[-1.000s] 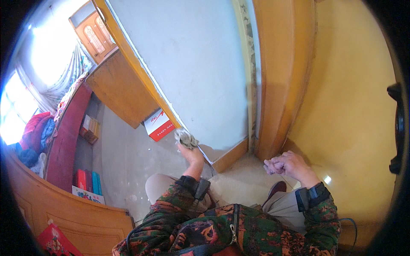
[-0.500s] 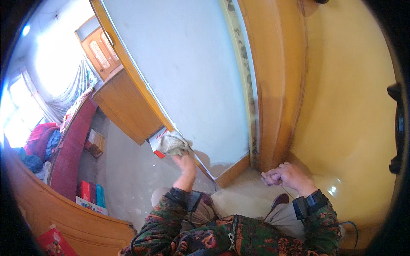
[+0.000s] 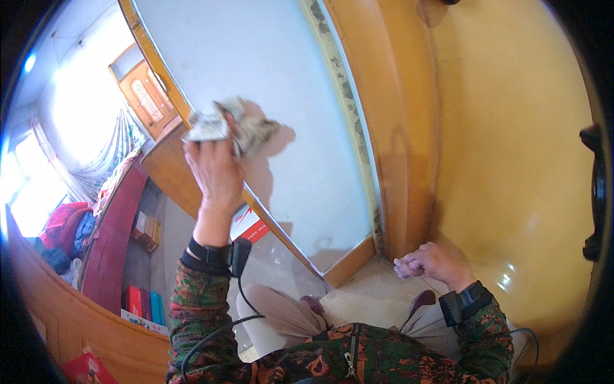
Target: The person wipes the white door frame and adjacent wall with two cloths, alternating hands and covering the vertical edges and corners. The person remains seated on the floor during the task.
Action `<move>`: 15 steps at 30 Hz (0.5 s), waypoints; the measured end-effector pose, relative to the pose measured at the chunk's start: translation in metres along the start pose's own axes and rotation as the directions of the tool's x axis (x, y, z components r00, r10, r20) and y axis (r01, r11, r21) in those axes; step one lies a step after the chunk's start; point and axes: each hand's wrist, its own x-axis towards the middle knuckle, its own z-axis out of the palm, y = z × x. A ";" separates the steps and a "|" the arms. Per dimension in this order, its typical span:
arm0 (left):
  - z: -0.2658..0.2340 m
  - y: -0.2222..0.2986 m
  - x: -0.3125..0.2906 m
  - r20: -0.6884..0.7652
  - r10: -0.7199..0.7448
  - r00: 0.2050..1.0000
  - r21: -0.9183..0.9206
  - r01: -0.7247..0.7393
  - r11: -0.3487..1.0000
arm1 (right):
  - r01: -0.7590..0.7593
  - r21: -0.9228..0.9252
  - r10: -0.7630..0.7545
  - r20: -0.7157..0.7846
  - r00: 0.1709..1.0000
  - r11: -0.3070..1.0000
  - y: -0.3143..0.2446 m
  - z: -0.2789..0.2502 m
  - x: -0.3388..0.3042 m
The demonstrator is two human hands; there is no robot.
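My left hand (image 3: 217, 169) is raised high and grips a crumpled grey-white cloth (image 3: 246, 125), pressing it against the pale blue-grey wall panel (image 3: 268, 83). The cloth casts a shadow on the panel just to its right. My right hand (image 3: 430, 264) is held low near the wooden door frame (image 3: 400, 128), its fingers curled into a loose fist; I see nothing in it. Both wrists wear dark bands, and a black cable hangs from the left one.
A yellow door (image 3: 518, 141) fills the right side. A wooden trim strip (image 3: 275, 224) runs diagonally under the panel. A red and white box (image 3: 248, 225) lies on the floor. At left are a dark red bench (image 3: 109, 237), books (image 3: 144, 304) and a bright window.
My left hand has lifted the cloth from low near the panel's bottom corner up to the upper part of the panel. The right hand has stayed almost where it was.
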 end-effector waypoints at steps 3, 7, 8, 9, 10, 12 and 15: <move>0.009 0.033 -0.047 0.235 0.128 0.964 -0.061 -0.117 0.991 | 0.063 0.018 -0.062 -0.059 0.996 0.998 -0.004 -0.003 0.000; 0.009 0.070 -0.106 0.472 0.410 0.780 -0.343 -0.266 0.901 | 0.064 0.040 -0.063 -0.032 0.998 0.997 -0.010 -0.004 0.001; 0.009 0.072 -0.109 0.463 0.446 0.766 -0.388 -0.277 0.879 | 0.046 0.090 -0.043 -0.036 0.998 0.995 -0.011 -0.005 0.002; 0.009 0.072 -0.107 0.453 0.480 0.752 -0.432 -0.286 0.855 | 0.028 0.139 -0.023 -0.038 0.999 0.990 -0.012 -0.005 0.003; 0.010 0.067 -0.097 0.377 0.445 0.812 -0.426 -0.275 0.862 | 0.010 0.190 -0.003 -0.039 0.999 0.982 -0.012 -0.005 0.004; 0.014 0.046 -0.059 0.172 0.361 0.917 -0.428 -0.260 0.865 | -0.026 0.121 0.020 0.043 0.999 0.992 -0.010 -0.006 0.005; 0.004 0.012 -0.001 0.091 -0.028 0.996 -0.171 0.043 0.984 | 0.005 0.013 -0.006 0.066 0.998 1.000 -0.005 -0.006 0.004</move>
